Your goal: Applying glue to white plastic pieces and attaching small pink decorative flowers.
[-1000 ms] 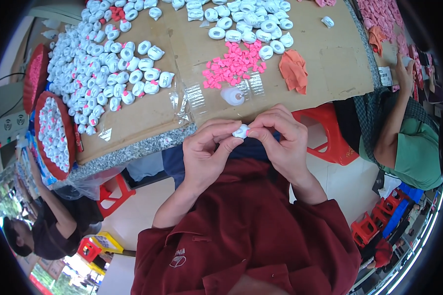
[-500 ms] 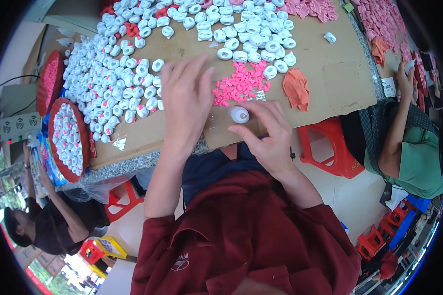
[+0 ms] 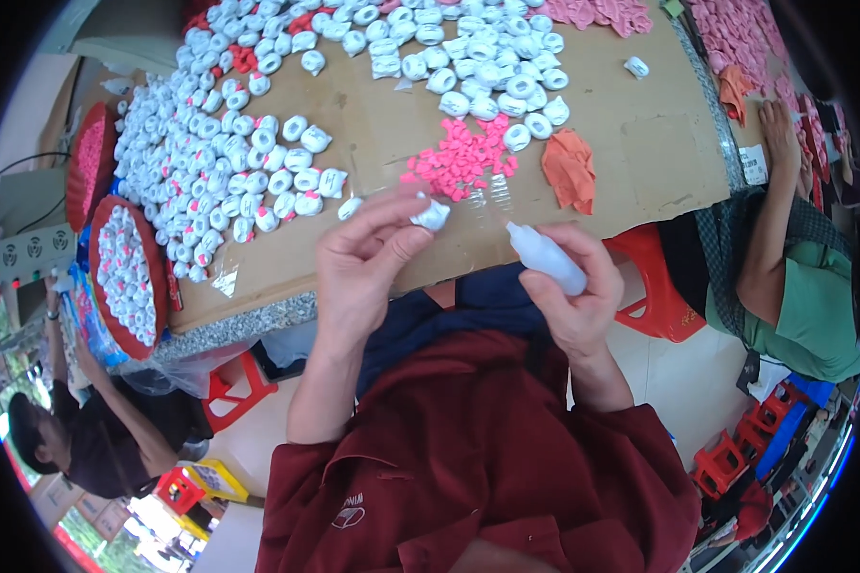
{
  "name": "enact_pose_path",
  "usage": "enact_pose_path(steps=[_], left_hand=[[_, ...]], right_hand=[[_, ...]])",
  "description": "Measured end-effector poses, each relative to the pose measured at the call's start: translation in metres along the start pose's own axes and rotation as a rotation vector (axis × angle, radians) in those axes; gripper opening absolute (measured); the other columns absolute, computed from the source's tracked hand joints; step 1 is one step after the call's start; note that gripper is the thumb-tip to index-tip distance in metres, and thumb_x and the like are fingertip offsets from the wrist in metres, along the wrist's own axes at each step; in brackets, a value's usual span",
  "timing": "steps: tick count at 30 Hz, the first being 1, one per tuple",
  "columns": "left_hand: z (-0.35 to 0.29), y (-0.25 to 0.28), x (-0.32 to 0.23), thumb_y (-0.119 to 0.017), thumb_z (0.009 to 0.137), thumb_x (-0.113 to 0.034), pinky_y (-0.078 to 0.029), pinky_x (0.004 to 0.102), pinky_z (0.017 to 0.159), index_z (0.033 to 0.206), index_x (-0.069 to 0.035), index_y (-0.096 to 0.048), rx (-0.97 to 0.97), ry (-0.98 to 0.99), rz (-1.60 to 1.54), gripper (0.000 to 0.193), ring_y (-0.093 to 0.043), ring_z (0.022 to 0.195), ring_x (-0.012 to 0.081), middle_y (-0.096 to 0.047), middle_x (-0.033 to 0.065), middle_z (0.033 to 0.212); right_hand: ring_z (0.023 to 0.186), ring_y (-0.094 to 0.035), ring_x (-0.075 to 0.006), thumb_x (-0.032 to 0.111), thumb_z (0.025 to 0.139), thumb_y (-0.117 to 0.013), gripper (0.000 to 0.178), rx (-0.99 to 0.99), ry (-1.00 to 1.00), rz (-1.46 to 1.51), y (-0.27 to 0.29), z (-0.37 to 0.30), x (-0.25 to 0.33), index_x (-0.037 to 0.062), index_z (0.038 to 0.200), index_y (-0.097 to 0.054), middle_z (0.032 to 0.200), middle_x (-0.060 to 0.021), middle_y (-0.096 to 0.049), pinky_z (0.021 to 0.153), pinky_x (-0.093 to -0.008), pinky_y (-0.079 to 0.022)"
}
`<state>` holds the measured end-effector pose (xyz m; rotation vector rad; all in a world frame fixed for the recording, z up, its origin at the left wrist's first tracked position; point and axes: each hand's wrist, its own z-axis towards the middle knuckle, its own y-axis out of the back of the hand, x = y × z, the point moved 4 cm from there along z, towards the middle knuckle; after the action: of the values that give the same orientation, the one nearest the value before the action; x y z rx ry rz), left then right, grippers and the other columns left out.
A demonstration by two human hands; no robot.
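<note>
Brown flattened cardboard (image 3: 655, 100) is covering a speckled grey stone worktop (image 3: 248, 327), and a loose heap of small white rounded pieces (image 3: 229, 158), many showing pink bits, is spreading over its left side. Another cluster of white ring-like pieces (image 3: 506, 62) is lying farther back, near the middle. Just in front of that cluster, a scatter of tiny bright pink pieces (image 3: 463, 158) is resting on the cardboard, with a crumpled orange cloth-like item (image 3: 570, 172) lying to its right.

Near the front edge, the left hand (image 3: 358, 272) is pinching a small glossy white piece (image 3: 432, 216) narrowly between thumb and fingers, keeping it above the cardboard. The right hand (image 3: 583, 296) is curling its fingers and thumb around a translucent whitish squeeze bottle (image 3: 549, 260) with a tapered nozzle. The bottle is tilting, its nozzle pointing up and leftward, apart from the white piece. At right, a person in a green top (image 3: 803, 306) is reaching toward a neighbouring work surface.
</note>
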<state>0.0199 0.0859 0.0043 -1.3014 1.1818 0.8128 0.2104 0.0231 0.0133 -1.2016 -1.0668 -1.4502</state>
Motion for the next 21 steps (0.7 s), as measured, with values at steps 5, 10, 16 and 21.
enact_pose_path(steps=[5,10,16,21], left_hand=[[-0.022,0.006,0.017,-0.058,0.076,0.01,-0.048,0.0253,0.081,0.106,0.004,-0.055,-0.046,0.104,-0.257,0.03,-0.058,0.095,0.016,-0.059,0.0118,0.104],[-0.024,0.012,0.023,-0.059,0.076,0.01,-0.048,0.0255,0.082,0.106,0.005,-0.055,-0.039,0.096,-0.241,0.031,-0.059,0.093,0.0161,-0.061,0.012,0.099],[-0.025,0.011,0.023,-0.059,0.076,0.011,-0.048,0.0257,0.082,0.105,0.005,-0.055,-0.018,0.072,-0.278,0.03,-0.059,0.093,0.0163,-0.061,0.0124,0.099],[-0.024,0.012,0.023,-0.059,0.076,0.01,-0.048,0.0259,0.082,0.104,0.005,-0.054,-0.042,0.062,-0.306,0.029,-0.058,0.095,0.017,-0.06,0.0128,0.1]], right_hand=[[0.062,-0.05,-0.0106,0.004,0.063,-0.074,0.032,0.073,0.069,-0.036,0.0,0.001,0.009,-0.0022,0.092,-0.062,0.072,-0.0051,-0.056,0.055,-0.021,-0.037],[0.062,-0.05,-0.0112,0.005,0.064,-0.074,0.029,0.069,-0.035,-0.044,-0.008,0.0,0.005,-0.0025,0.09,-0.064,0.069,-0.0051,-0.057,0.055,-0.0219,-0.037],[0.062,-0.05,-0.0111,0.006,0.064,-0.074,0.028,0.089,-0.095,-0.097,-0.009,0.0,0.004,-0.0027,0.089,-0.064,0.07,-0.0052,-0.058,0.055,-0.022,-0.038],[0.062,-0.05,-0.0108,0.006,0.065,-0.074,0.028,0.088,-0.071,-0.09,-0.008,0.0,0.005,-0.0029,0.089,-0.064,0.069,-0.005,-0.058,0.055,-0.0217,-0.037]])
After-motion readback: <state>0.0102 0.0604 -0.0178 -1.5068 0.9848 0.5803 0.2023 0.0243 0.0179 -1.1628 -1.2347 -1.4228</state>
